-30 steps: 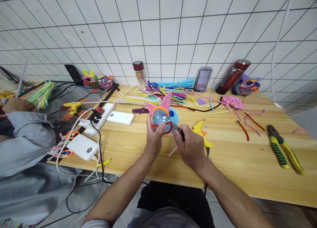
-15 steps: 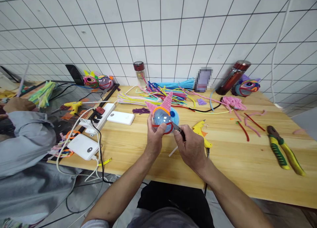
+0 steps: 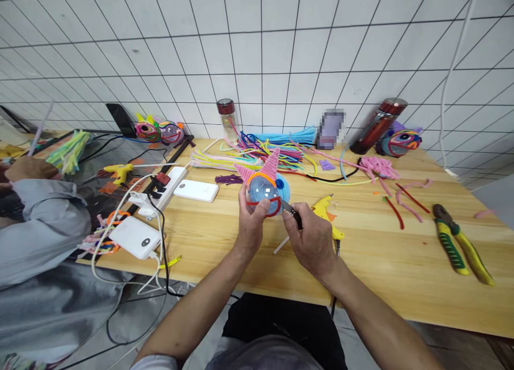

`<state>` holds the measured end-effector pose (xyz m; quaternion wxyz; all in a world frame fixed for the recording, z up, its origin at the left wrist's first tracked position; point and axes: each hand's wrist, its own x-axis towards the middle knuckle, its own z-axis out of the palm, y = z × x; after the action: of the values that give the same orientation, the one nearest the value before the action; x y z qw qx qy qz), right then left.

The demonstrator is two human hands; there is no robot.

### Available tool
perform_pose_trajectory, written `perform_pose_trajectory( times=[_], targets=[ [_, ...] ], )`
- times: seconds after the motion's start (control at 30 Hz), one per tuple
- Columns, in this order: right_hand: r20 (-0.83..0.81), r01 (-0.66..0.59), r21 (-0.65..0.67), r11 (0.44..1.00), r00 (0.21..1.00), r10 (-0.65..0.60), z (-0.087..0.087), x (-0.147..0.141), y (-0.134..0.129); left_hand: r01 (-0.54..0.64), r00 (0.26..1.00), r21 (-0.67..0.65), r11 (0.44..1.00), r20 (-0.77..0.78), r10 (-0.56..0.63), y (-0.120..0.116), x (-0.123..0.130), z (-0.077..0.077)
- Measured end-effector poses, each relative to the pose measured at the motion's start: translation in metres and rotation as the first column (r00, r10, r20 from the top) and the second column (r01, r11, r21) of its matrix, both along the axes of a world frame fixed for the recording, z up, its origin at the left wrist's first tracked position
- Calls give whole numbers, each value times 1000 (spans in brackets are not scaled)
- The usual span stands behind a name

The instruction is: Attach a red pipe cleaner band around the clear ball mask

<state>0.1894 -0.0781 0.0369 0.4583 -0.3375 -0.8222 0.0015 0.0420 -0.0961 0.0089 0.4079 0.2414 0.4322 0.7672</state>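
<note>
A round clear craft piece (image 3: pixel 262 189) has pink pointed ears, an orange band, a blue pompom, a light blue coiled side and a red outline. My left hand (image 3: pixel 252 220) grips it from below left, thumb on its front. In my right hand (image 3: pixel 309 231) is a small knife (image 3: pixel 293 213) with a dark handle; its blade tip is at the red outline on the right side of the piece. Behind my right hand lies a yellow glue gun (image 3: pixel 323 212), partly covered by it.
Pliers (image 3: pixel 460 244) and cut pipe cleaners (image 3: pixel 395 212) lie at the right. Pipe cleaner bundles (image 3: pixel 273 150), two bottles (image 3: pixel 227 118) and a phone (image 3: pixel 329 129) stand or lie behind. At left are a power strip (image 3: pixel 168 190), power banks (image 3: pixel 196 190) and another person's sleeve (image 3: pixel 52 214).
The knife tip has shifted very slightly at the red outline. Both hands keep nearly the same place and hold.
</note>
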Motion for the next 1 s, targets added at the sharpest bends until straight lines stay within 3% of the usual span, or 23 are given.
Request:
perform_pose_trajectory(
  times=[1.0],
  targets=[
    [-30, -11, -104, 995, 1000, 8, 0, 3, 0, 10, 999, 12, 1000, -41, -10, 0, -1, -3]
  ],
)
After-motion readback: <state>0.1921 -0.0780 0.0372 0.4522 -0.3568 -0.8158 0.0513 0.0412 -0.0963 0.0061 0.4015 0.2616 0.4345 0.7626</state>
